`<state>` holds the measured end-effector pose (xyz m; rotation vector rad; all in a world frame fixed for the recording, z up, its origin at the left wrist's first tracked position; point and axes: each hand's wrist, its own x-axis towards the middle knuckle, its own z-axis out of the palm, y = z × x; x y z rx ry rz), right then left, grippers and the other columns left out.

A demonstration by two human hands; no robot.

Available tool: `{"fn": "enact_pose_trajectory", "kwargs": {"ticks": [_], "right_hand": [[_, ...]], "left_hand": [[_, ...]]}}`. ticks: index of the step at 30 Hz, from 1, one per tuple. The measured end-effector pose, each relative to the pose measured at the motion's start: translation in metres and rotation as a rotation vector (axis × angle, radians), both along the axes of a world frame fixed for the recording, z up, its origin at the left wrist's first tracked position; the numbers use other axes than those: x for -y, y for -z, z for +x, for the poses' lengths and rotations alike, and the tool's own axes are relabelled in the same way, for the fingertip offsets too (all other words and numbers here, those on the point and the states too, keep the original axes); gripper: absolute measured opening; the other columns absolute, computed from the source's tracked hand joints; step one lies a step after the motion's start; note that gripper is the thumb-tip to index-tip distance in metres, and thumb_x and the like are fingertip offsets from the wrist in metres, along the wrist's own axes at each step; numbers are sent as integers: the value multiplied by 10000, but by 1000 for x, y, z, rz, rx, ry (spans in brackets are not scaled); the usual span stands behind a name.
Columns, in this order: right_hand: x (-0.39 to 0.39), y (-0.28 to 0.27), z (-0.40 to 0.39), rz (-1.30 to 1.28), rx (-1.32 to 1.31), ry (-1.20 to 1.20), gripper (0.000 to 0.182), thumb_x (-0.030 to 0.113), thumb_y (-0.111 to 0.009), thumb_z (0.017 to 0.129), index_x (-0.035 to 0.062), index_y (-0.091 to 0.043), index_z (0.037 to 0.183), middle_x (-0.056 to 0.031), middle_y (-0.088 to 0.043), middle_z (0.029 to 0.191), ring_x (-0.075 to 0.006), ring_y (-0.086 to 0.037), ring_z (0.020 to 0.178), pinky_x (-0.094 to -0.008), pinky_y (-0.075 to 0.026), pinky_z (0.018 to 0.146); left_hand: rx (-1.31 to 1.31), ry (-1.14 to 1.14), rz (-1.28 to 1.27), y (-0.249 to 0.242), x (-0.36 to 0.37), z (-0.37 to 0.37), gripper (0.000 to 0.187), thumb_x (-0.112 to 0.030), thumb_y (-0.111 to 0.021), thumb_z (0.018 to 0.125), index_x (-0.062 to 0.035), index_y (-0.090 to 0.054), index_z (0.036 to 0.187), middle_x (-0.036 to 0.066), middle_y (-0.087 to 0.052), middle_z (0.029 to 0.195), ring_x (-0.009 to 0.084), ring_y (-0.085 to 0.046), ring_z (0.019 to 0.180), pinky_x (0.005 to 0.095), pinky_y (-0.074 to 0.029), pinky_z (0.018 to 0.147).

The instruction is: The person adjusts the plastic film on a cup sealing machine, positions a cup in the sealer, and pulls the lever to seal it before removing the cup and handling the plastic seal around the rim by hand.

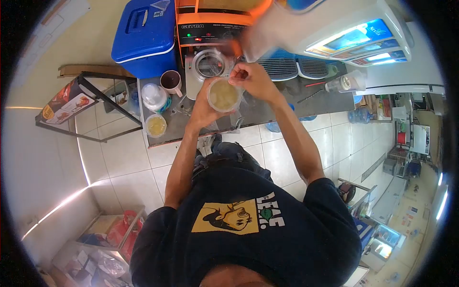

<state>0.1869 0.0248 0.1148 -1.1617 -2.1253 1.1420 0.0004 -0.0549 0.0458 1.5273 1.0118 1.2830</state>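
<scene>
My left hand [203, 114] is wrapped around a clear plastic cup [224, 94] of pale yellow drink with lumps that look like ice. It is held over the front part of the counter. My right hand [256, 82] is closed in a pinch at the cup's upper right rim; whatever is between its fingertips is too small to make out. Just beyond the cup stands an orange cup sealing machine [210, 36], with a round metal ring holder [209, 64] at its front. A second cup of yellow drink [156, 125] rests at the counter's left front corner.
Left on the counter [306, 101] are a blue cooler box [146, 33], a dark-filled mug [171, 82] and a white-topped tub [155, 97]. A drink dispenser [344, 36] stands right, near a clear pitcher [345, 82]. A black metal frame [114, 107] stands beyond the left edge.
</scene>
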Motion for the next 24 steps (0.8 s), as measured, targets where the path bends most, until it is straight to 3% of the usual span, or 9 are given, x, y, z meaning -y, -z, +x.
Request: {"fn": "enact_pose_trajectory", "kwargs": {"ticks": [4,6,8,13,16,18,21,24], "right_hand": [[12,-4,-10,136,107,78,154,172,-730,874,34,-664,899,30,-617,780,-72,-577,726,-229,-467,653],[18,0,-5,-370,-293,171,136,169,-717,893,42,-670,911,32,-625,797,-66,-573,728,-226,-470,654],[25,3,-2,-415,-345,161,125,163,-714,897,46,-673,914,32,-628,805,-61,-569,726,-224,-470,653],[30,8,3,-496,-459,211,117,155,-727,886,58,-679,929,32,-636,814,-53,-561,721,-225,-467,637],[32,10,2,-347,-363,233,122,140,-731,878,43,-670,918,28,-639,812,-52,-559,712,-232,-462,619],[34,13,-2,41,-162,252,111,111,-728,863,38,-654,903,15,-635,801,-70,-562,699,-243,-459,602],[45,6,-11,208,-139,311,107,81,-716,853,32,-632,899,-7,-615,785,-94,-563,698,-253,-460,597],[46,7,-12,202,-120,318,107,59,-698,849,36,-615,911,-36,-592,794,-122,-567,718,-262,-460,583]], "left_hand": [[9,-53,35,-2,0,-2,915,-133,-949,539,-70,-453,1305,75,-540,1255,216,-551,1168,353,-450,1008],[116,-60,3,5,-1,-1,918,-136,-951,536,-68,-455,1305,76,-536,1257,218,-550,1169,356,-450,1008],[222,-62,-31,7,-1,-1,921,-139,-953,532,-67,-458,1305,76,-532,1260,221,-549,1171,358,-451,1008],[94,-67,17,-1,-1,-6,919,-152,-960,523,-63,-477,1300,76,-528,1255,228,-547,1177,362,-449,1011],[37,-85,60,-2,-2,-4,917,-154,-957,522,-63,-478,1299,81,-532,1252,236,-549,1178,363,-452,1005],[40,-81,38,0,-3,-2,917,-153,-955,521,-64,-476,1297,85,-536,1251,240,-552,1177,364,-454,1002],[40,-74,5,-2,-2,-1,916,-149,-952,520,-64,-470,1294,92,-544,1244,246,-557,1171,366,-459,994],[22,-67,-3,-5,-2,-2,919,-143,-951,519,-64,-461,1293,95,-551,1236,246,-563,1163,366,-464,987]]}}
